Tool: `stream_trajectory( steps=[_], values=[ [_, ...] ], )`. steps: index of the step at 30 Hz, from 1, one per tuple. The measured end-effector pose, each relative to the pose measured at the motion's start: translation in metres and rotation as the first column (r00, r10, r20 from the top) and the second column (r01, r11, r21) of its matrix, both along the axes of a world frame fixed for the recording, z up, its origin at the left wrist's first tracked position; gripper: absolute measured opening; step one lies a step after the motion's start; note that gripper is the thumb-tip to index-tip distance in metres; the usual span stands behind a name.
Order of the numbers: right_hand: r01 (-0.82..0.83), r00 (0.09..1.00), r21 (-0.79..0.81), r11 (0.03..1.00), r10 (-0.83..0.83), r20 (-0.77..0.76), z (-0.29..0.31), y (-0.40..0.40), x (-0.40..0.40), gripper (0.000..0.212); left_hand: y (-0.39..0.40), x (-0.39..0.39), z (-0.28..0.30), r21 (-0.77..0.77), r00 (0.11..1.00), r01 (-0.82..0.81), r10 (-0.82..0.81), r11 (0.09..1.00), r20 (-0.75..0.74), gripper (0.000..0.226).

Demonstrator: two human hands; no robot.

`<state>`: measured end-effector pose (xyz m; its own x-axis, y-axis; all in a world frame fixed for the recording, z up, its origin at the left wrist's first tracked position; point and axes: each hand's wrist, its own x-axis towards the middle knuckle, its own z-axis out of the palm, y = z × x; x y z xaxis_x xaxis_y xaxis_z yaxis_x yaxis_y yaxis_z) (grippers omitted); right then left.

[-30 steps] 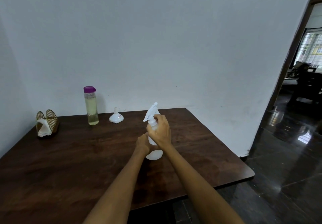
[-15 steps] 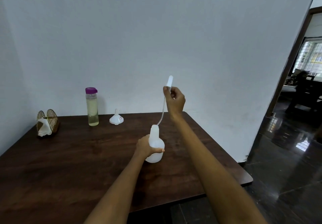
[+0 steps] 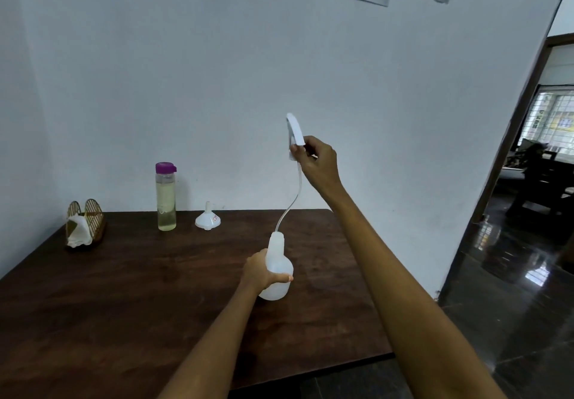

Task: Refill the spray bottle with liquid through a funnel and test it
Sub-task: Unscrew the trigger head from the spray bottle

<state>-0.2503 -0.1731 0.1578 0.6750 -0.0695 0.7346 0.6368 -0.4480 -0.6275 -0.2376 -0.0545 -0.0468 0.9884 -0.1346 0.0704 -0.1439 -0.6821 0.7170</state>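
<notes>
Head view: one second ago the spray head was on the bottle under both hands; now the right hand has lifted the spray head high, fingers closed around it. Its thin dip tube curves down and the end is still inside the neck of the spray bottle. The left hand is wrapped around the bottle body, which stands upright on the table near the middle.

So I judge the opening step is almost done; the tube must come fully out before the funnel can go in.

At 11 o'clock from the bottle the white funnel sits mouth down, well apart. Just beside it, further to 10 o'clock, stands the refill bottle with a purple cap and yellowish liquid. A napkin holder is at the far left edge. Nothing lies between the bottle and the funnel.
</notes>
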Motion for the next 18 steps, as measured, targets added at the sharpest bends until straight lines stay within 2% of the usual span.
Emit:
stream_trajectory(
  steps=[5, 18],
  values=[
    [0.032, 0.983, -0.034, 0.999, -0.025, 0.183, 0.000, 0.000, -0.005, 0.010, 0.001, 0.001, 0.000, 0.002, 1.000, 0.002, -0.002, 1.000, 0.008, 0.080],
    [0.136, 0.920, -0.065, 0.989, -0.101, 0.379, -0.026, -0.004, -0.020, 0.014, 0.000, 0.005, -0.003, -0.002, 1.000, -0.007, 0.007, 1.000, 0.007, 0.080]
  ],
)
